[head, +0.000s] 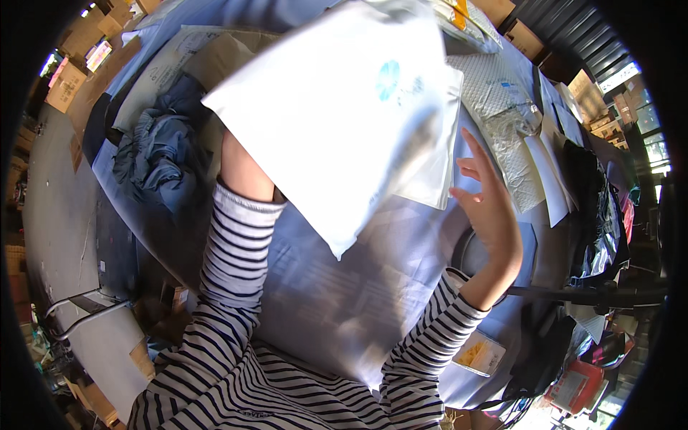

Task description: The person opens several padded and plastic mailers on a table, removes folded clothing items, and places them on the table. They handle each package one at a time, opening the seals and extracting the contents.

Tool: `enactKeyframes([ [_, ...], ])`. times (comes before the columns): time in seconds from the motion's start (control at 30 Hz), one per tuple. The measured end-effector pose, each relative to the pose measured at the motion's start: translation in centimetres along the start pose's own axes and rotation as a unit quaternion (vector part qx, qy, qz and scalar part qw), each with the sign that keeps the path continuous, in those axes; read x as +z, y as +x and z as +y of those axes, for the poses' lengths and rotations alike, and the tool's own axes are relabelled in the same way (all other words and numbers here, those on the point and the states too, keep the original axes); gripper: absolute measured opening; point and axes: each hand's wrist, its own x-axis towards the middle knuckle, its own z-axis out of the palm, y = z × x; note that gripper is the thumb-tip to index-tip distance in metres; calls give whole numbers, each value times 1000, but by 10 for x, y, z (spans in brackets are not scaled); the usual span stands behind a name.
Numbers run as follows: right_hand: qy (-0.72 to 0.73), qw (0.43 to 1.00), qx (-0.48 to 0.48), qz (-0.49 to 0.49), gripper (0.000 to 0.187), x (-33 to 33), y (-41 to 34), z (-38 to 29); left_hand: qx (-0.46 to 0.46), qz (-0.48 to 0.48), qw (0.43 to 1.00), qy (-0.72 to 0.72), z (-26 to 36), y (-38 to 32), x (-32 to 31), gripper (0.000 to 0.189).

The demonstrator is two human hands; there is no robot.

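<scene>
A large white plastic bag (322, 118) with a blue printed mark hangs over the table in front of me, tilted, one corner pointing down towards my body. My left forearm (244, 166) runs up behind it, and the bag hides that hand. To the right, my right hand (481, 188) is raised with its fingers apart and nothing in them. Its fingertips are close to the edge of a second translucent white bag (430, 183), partly covered by the first; touching or apart, I cannot tell. A crumpled blue-grey garment (161, 150) lies left of my left forearm.
The table has a grey-blue cloth cover (322, 290) with faint print. Quilted padded mailers (497, 102) lie at the right, near black plastic (591, 215). A dark round object (475, 255) sits under my right wrist. Cardboard boxes (67, 86) stand beyond the left side.
</scene>
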Motion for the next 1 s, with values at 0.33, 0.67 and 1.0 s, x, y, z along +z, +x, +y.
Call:
enactKeyframes([
  [0.33,114,976,-141,122,81,101,36,-26,134,-142,980,-35,-34,-8,62,27],
  [0.67,643,717,-95,251,61,54,31,-32,345,116,770,524,3,-40,82,48],
  [1.0,645,710,-212,189,59,11,5,3,480,281,545,627,-5,-15,58,37],
])
